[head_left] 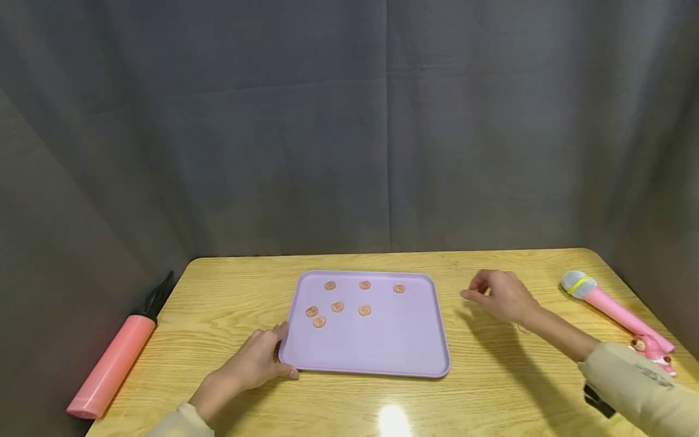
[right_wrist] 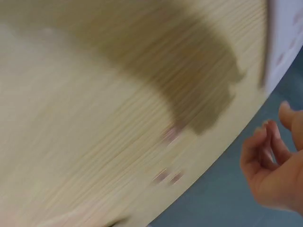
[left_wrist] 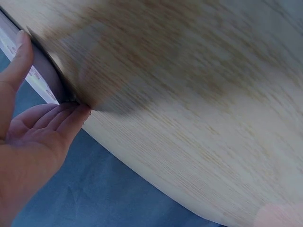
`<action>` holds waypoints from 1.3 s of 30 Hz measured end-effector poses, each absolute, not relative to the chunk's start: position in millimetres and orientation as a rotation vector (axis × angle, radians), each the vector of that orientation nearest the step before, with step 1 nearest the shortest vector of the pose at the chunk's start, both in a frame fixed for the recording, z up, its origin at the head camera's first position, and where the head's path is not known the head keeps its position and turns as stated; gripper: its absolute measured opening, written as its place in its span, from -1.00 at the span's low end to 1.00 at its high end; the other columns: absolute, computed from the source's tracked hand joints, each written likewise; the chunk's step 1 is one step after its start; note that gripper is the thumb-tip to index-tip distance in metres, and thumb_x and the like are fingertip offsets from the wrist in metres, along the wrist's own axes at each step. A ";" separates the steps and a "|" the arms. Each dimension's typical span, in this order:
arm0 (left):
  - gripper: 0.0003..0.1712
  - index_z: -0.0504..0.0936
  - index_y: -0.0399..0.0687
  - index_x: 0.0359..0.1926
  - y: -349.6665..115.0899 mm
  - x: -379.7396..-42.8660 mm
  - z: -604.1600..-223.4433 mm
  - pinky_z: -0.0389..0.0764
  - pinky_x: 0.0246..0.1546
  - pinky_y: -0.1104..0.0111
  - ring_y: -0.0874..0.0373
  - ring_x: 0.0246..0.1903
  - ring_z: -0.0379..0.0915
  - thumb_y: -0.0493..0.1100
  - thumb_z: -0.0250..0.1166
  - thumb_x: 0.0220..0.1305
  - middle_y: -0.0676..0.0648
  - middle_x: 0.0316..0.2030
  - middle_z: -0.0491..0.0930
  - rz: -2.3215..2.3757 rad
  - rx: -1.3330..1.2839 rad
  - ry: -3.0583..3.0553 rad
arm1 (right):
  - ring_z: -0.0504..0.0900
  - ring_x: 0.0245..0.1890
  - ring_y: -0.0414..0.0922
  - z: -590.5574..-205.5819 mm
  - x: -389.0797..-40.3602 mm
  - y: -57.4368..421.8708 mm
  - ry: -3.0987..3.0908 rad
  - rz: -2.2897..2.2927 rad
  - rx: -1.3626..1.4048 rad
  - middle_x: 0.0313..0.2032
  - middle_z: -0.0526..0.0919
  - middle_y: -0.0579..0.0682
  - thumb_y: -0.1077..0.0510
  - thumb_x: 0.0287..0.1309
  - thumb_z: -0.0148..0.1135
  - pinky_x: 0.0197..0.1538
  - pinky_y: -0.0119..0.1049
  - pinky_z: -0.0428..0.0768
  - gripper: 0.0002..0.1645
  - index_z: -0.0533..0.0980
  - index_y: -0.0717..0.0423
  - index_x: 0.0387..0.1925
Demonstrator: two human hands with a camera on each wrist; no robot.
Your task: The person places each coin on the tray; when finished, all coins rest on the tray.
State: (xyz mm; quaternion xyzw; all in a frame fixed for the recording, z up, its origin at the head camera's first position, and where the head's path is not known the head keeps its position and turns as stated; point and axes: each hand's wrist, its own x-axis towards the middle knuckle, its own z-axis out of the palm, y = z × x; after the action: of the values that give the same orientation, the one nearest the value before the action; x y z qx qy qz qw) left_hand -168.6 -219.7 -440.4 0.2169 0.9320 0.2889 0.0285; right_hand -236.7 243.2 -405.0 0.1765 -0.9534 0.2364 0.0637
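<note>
A lilac tray (head_left: 371,352) lies on the wooden table, with several copper coins (head_left: 364,310) spread over its left and back parts. My left hand (head_left: 253,361) holds the tray's front left corner, thumb along the front edge and fingers at the left side. To the right of the tray, my right hand (head_left: 502,297) hovers over the table with loosely bent fingers. In the right wrist view its thumb stands apart from the fingertips, and nothing shows between them. A coin (head_left: 524,329) is partly covered by my right forearm; blurred coins (right_wrist: 161,176) lie on the table in the right wrist view.
At the table's left edge lies a pink hand pump (head_left: 114,367) with a black end. A pink toy microphone (head_left: 611,308) and a small pink figurine (head_left: 652,352) are at the right edge. Grey curtains (head_left: 295,133) hang behind and beside the table (head_left: 235,303).
</note>
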 end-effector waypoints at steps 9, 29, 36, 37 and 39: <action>0.12 0.29 -0.58 0.29 -225.0 -168.1 -435.1 0.51 0.09 0.10 -0.02 0.02 0.55 -0.09 0.62 -0.24 -0.43 0.12 0.50 0.903 0.611 2.854 | 0.42 -0.53 -0.40 -440.0 -210.0 321.9 -2.912 0.639 0.762 -0.50 0.53 -0.22 0.14 0.05 0.45 -0.52 -0.43 0.45 -0.73 0.49 0.14 -0.35; 0.15 0.27 -0.58 0.30 -221.5 -168.4 -436.0 0.50 0.10 0.08 -0.06 0.01 0.57 -0.11 0.62 -0.28 -0.42 0.08 0.53 0.919 0.630 2.855 | 0.34 -0.60 -0.39 -451.5 -209.4 343.0 -2.898 0.546 0.564 -0.59 0.46 -0.25 0.08 -0.03 0.50 -0.55 -0.39 0.38 -0.71 0.49 0.04 -0.49; 0.16 0.26 -0.57 0.31 -217.8 -167.7 -436.1 0.43 0.17 0.05 -0.13 0.09 0.51 -0.11 0.62 -0.28 -0.45 0.14 0.46 0.922 0.598 2.848 | 0.26 -0.64 -0.38 -448.6 -209.6 331.1 -2.809 0.533 0.565 -0.63 0.38 -0.24 0.10 -0.02 0.49 -0.59 -0.43 0.31 -0.65 0.41 0.02 -0.52; 0.16 0.26 -0.57 0.31 -217.2 -167.6 -436.8 0.43 0.18 0.06 -0.13 0.10 0.50 -0.11 0.62 -0.28 -0.44 0.14 0.47 0.919 0.595 2.848 | 0.27 -0.64 -0.39 -447.6 -211.1 327.0 -2.774 0.521 0.575 -0.62 0.40 -0.25 0.12 -0.03 0.50 -0.59 -0.43 0.34 -0.67 0.43 0.04 -0.50; 0.16 0.27 -0.56 0.31 -216.1 -167.3 -437.9 0.41 0.20 0.05 -0.15 0.12 0.48 -0.10 0.62 -0.28 -0.45 0.16 0.44 0.919 0.585 2.847 | 0.29 -0.64 -0.39 -444.3 -213.9 316.8 -2.722 0.528 0.563 -0.62 0.44 -0.24 0.15 -0.05 0.51 -0.59 -0.42 0.36 -0.68 0.45 0.07 -0.51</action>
State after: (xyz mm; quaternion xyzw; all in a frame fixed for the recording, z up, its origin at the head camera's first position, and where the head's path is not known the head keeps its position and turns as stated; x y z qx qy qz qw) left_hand -167.3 -216.1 -437.9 0.1917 0.9329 0.3013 0.0467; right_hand -213.9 316.8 -444.3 0.1967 -0.9504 0.1842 0.1555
